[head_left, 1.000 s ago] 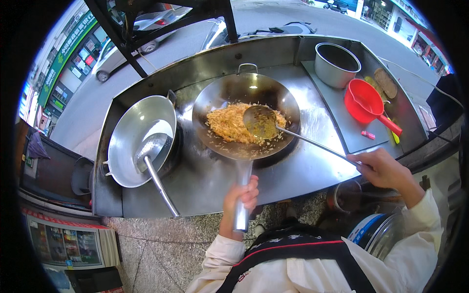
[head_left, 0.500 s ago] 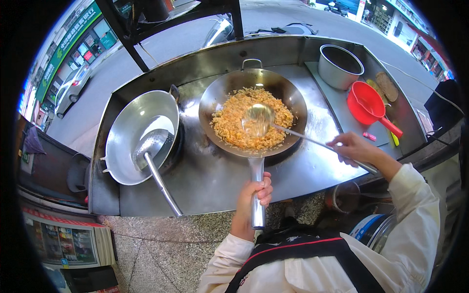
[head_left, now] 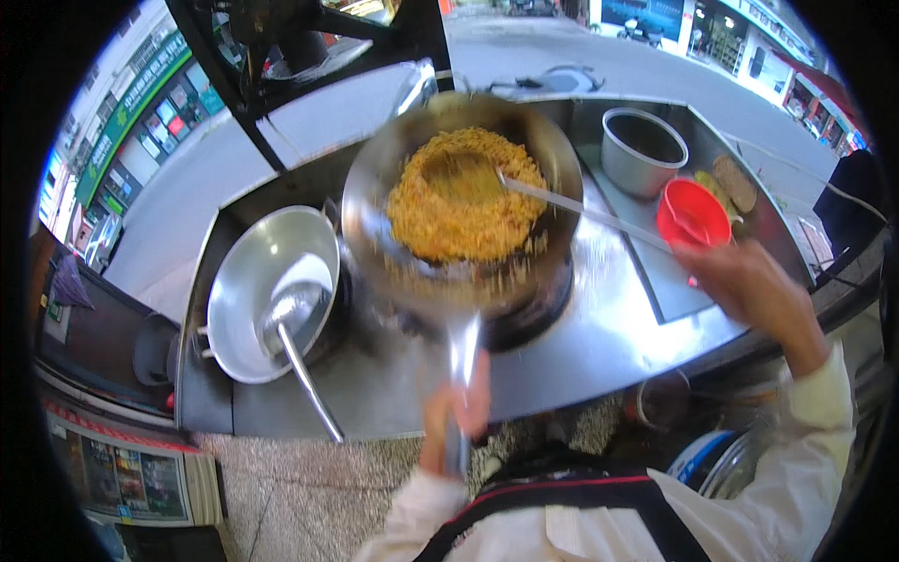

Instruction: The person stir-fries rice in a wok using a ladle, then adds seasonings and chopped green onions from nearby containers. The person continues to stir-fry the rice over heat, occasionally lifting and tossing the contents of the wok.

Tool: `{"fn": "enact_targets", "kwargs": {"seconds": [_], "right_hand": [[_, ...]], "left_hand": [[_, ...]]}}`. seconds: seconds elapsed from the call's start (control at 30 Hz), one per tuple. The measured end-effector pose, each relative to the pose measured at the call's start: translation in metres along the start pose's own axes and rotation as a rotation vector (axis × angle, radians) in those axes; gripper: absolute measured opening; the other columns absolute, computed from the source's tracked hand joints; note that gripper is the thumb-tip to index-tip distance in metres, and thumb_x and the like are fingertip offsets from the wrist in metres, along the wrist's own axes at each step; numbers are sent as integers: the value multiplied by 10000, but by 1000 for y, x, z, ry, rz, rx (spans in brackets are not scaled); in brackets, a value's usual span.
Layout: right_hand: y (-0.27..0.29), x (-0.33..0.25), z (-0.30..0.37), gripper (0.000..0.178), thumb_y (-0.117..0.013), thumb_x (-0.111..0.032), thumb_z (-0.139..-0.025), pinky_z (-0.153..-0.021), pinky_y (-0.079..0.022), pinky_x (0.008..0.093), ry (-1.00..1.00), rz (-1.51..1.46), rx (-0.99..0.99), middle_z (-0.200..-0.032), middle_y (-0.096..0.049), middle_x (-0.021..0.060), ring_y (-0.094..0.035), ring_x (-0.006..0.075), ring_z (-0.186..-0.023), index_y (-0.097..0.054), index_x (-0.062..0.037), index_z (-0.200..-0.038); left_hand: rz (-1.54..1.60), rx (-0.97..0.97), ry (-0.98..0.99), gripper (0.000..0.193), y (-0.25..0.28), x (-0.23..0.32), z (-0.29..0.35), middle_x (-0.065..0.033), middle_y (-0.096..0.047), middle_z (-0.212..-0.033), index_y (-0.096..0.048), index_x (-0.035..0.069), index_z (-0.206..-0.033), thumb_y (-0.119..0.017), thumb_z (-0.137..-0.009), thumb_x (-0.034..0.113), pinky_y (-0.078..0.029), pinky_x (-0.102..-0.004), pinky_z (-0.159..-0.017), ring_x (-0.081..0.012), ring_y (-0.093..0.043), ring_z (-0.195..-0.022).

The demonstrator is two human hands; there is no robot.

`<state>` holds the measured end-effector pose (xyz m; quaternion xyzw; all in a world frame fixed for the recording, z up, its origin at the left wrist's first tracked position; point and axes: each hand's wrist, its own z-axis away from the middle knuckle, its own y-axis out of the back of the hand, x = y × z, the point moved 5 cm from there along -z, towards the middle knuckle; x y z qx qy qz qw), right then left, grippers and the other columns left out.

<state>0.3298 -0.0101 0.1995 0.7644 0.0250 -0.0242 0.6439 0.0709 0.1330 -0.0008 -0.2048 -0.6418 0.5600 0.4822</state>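
Observation:
A round wok (head_left: 367, 229), smeared by motion, is lifted and tilted above the burner. My left hand (head_left: 454, 412) is closed round its straight metal handle. Orange-yellow fried rice (head_left: 473, 225) fills the middle of the wok, and some loose grains are in motion near its lower wall. The bowl of a ladle (head_left: 581, 208) lies over the rice, partly blurred. Its long handle runs right to my right hand (head_left: 754, 281), which is closed on the far end.
To the left, a two-eared metal pan (head_left: 225, 272) holds a perforated skimmer (head_left: 309, 389), its handle jutting past the counter edge. On the right stand a metal pot (head_left: 641, 169) and a red plastic dipper (head_left: 695, 214), beside a brown scrubbing pad (head_left: 735, 183). A black frame (head_left: 253, 140) rises behind.
The wok has come up off the burner and shifted left and away from me, tilting. My left hand moved left with its handle. My right hand moved right with the ladle.

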Motion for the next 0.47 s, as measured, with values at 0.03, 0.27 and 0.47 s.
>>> {"fn": "enact_targets", "kwargs": {"seconds": [0.03, 0.27, 0.47], "right_hand": [[10, -15, 8, 347, -572, -25, -796, -589, -450, 387, 61, -66, 41, -704, -564, 159, -573, 308, -633, -563, -38, -1142], [-32, -11, 38, 340, -564, -16, -773, -530, -415, 391, -111, -98, -242, -658, -569, 148, -546, 322, -584, -588, -14, -1112], [-111, 10, 21, 313, -587, -117, -846, -548, -501, 309, -773, -803, -437, -697, -661, 63, -608, 223, -559, -590, -49, -1152]], "left_hand": [[-189, -93, -60, 432, -2, -1, 8, -35, -437, -711, -389, -78, -1168, -524, -787, 72, -363, -171, -347, -48, -417, -448], [166, -7, 105, 386, 29, -3, 2, -67, -428, -780, -392, -135, -1133, -491, -797, 26, -421, -211, -393, -75, -446, -517], [244, -35, 158, 408, 36, -13, 2, -76, -422, -806, -381, -132, -1157, -496, -804, 38, -440, -233, -431, -93, -453, -565]]}}
